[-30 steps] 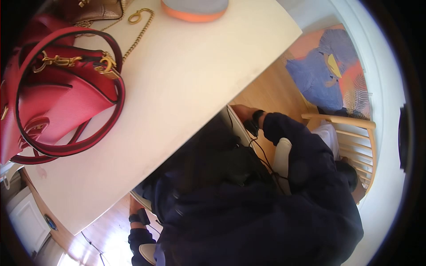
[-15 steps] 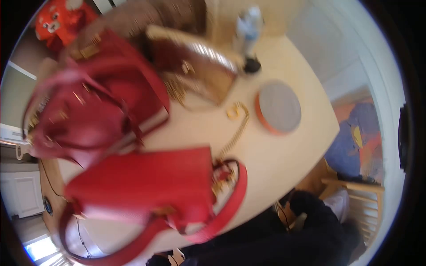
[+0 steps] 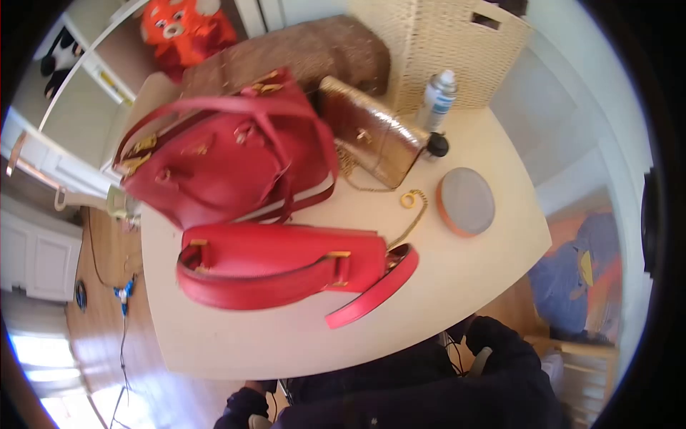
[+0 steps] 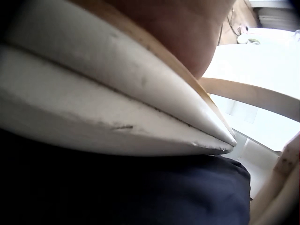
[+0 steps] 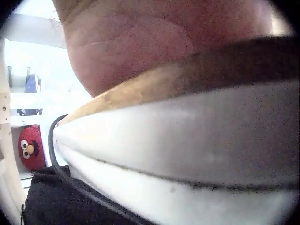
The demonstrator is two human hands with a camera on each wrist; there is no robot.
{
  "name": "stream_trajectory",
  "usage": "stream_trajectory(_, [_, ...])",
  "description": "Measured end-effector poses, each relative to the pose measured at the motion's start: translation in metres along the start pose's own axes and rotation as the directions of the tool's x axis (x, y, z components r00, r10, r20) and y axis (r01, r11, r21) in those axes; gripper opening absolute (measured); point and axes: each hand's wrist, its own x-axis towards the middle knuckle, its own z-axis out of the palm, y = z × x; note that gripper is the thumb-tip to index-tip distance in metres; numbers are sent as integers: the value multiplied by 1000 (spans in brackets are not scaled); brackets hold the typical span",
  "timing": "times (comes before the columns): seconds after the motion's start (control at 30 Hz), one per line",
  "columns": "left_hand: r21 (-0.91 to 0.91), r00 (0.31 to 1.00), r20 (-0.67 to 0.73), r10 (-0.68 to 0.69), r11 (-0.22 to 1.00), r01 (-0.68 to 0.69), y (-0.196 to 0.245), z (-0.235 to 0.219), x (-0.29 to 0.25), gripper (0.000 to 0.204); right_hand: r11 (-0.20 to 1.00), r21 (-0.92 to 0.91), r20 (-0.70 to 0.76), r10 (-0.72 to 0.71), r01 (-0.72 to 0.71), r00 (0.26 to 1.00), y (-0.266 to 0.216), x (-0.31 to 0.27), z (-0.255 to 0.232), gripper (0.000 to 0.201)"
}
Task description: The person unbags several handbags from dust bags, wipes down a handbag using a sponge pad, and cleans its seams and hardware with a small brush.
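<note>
The heel of my left hand (image 4: pixel 183 33) rests against the wooden edge of a white-cushioned seat (image 4: pixel 112 110) in the left wrist view. On the seat's other side, the palm of my right hand (image 5: pixel 136 47) presses on a similar wooden edge above the white cushion (image 5: pixel 187 136). The fingers of both hands are hidden. In the head view, only dark sleeves show below the table (image 3: pixel 250 350). A bright red handbag (image 3: pixel 300 247) with a wide strap lies nearest me on the table, behind it a dark red tote (image 3: pixel 221 161).
Farther back are a gold purse (image 3: pixel 375 139) with a chain, a spray can (image 3: pixel 437 100), a black cap (image 3: pixel 437 144) and a round grey-topped container (image 3: pixel 468 200). A brown case (image 3: pixel 300 53) and a woven basket (image 3: pixel 450 53) stand at the back. A dark cable (image 5: pixel 89 190) runs by the right side of the seat.
The head view has swung up and back from close over the table, so the bags and items behind them are now in sight. Both arms stay low beside the seat.
</note>
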Motion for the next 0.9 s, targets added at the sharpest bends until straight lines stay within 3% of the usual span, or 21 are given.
stream_trajectory(0.13, [-2,996,-84,3,1000,-3,3,-35,-43,72,996,-90,42,-17,21,999,6,14,2,27])
stream_trajectory(0.33, [-33,992,-113,48,998,-52,15,-28,-18,71,971,-213,18,-107,108,994,-25,55,-36,26])
stream_trajectory(0.43, [-22,989,-147,2,1000,-5,12,-49,-75,71,962,-260,25,-78,82,997,5,22,-37,26])
stream_trajectory(0.5, [-30,987,-157,28,999,-34,14,-55,-81,71,947,-296,22,-122,123,992,2,28,-42,25])
stream_trajectory(0.6, [-41,971,-241,12,999,-22,5,-75,-146,71,919,-367,81,-125,146,989,8,35,-38,25])
stream_trajectory(0.77, [-104,906,-423,-3,994,-45,-36,-100,-276,70,823,-510,229,-152,251,962,-21,76,-21,25])
stream_trajectory(0.9, [-137,896,-442,-38,990,-26,-53,-117,-309,70,767,-583,227,-164,269,960,-29,61,-21,24])
